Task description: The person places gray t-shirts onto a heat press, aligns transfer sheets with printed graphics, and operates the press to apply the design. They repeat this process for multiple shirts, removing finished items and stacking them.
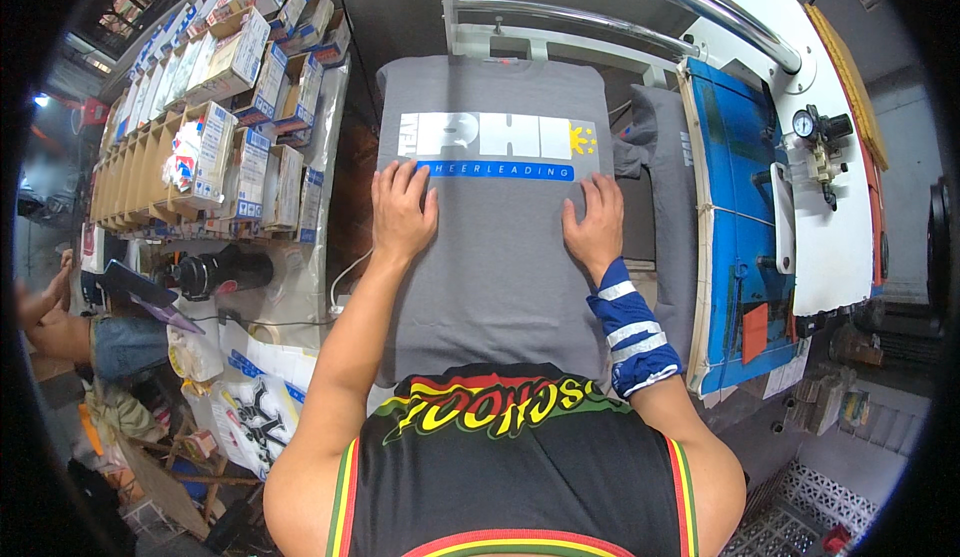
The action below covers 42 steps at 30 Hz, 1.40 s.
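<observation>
A grey T-shirt (490,267) lies spread over a flat platen in front of me. Across its chest runs a printed design (490,142) in white and silver, with a yellow sun at the right and a blue strip below. My left hand (404,212) rests flat on the shirt's left side, fingertips by the left end of the blue strip. On the right side my right hand (595,222) lies on the cloth, fingers stretched, just below the strip's right end. Neither hand holds anything. A blue cloth with silvery bands (635,332) is wrapped round my right forearm.
To the right stands a blue heat-press panel (735,227) with a pressure gauge (803,122). Metal rails (580,12) cross beyond the shirt. Another grey garment (672,207) hangs beside the platen. Cardboard boxes (230,57) fill the left table; a person's leg (125,345) shows at far left.
</observation>
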Each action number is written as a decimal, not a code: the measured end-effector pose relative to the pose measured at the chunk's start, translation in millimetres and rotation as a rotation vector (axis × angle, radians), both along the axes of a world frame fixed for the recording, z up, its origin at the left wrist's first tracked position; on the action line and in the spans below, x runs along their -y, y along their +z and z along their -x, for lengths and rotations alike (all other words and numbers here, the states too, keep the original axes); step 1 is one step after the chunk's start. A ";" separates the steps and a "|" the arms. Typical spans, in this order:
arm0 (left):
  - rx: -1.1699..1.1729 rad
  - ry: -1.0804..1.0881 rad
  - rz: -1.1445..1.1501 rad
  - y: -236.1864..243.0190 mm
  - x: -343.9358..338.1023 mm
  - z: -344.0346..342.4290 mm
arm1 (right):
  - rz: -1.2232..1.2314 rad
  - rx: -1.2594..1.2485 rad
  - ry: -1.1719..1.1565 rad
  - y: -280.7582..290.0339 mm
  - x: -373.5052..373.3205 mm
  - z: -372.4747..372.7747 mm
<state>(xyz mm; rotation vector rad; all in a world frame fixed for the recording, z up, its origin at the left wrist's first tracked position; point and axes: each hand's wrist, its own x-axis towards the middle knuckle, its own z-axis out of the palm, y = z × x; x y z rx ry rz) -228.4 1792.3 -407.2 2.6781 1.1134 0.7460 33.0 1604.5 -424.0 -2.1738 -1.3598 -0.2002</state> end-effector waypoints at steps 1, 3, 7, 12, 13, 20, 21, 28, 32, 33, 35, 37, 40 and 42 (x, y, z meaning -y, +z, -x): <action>0.000 -0.008 -0.014 -0.3 0.1 -0.3 | -0.002 0.008 0.001 0.1 0.3 -0.1; -0.015 -0.028 -0.014 -1.1 0.0 -1.4 | -0.001 0.012 -0.009 -0.2 0.6 -0.5; -0.020 0.009 -0.003 -1.0 -0.5 -2.8 | -0.003 -0.001 -0.002 -0.9 -1.0 -1.7; -0.027 0.015 0.003 -1.1 -3.2 -5.4 | -0.008 0.007 0.014 -2.2 -7.8 -5.7; -0.028 0.004 0.013 -1.1 -3.6 -5.4 | -0.011 0.014 -0.005 -1.9 -8.5 -6.3; 0.000 -0.001 -0.004 -0.9 0.6 1.3 | 0.042 0.032 -0.011 4.2 -2.8 1.9; 0.021 0.012 0.001 -0.2 2.8 2.2 | 0.036 0.053 -0.016 6.7 1.0 3.4; 0.040 0.017 0.044 2.4 5.6 10.6 | 0.036 0.067 -0.006 7.5 5.2 9.9; 0.051 0.014 0.010 2.9 8.9 9.0 | 0.010 0.062 0.002 4.7 4.8 9.8; 0.051 0.017 -0.001 2.5 8.0 7.2 | -0.007 0.062 0.006 4.6 3.8 7.1; 0.035 0.041 0.008 0.0 0.6 2.0 | 0.006 0.040 -0.006 4.7 -1.0 -4.1; -0.003 0.083 0.052 -5.1 -15.5 -0.9 | -0.036 0.017 -0.032 3.4 -7.2 -22.1; 0.227 0.227 0.113 -18.5 -56.4 4.6 | -0.278 -0.008 -0.085 -4.2 -15.0 -62.5; 0.356 0.393 0.203 -31.8 -82.8 22.4 | -0.104 -0.352 -0.371 -16.4 -10.8 -85.5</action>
